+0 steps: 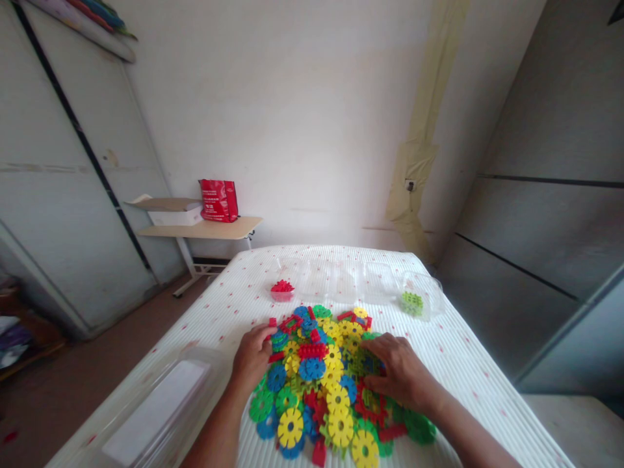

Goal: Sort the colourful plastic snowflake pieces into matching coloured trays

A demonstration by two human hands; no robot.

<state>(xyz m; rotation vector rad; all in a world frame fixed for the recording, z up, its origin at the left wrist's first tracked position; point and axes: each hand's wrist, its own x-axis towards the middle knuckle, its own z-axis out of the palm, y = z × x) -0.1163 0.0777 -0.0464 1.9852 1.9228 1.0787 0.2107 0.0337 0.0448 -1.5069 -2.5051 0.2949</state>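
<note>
A heap of plastic building pieces (333, 375) lies on the quilted cover in front of me: yellow, blue and green notched discs mixed with red and lime-green toothed pieces. At its left edge, my left hand (252, 351) is closed, pinching a small red plastic piece (272, 322) between thumb and fingertips. On the right side of the heap rests my right hand (400, 367), thumb and fingers apart over lime-green pieces (358, 364). Its fingertips are partly hidden among the pieces. A red square frame piece (369, 404) lies just below that thumb.
Behind the heap stand clear plastic containers (336, 279) in a row. One holds red pieces (282, 290), and the rightmost holds lime-green pieces (412, 303). A long clear plastic box (166, 409) lies at the left. Beyond are a small table (219, 229) and a red bag (219, 200).
</note>
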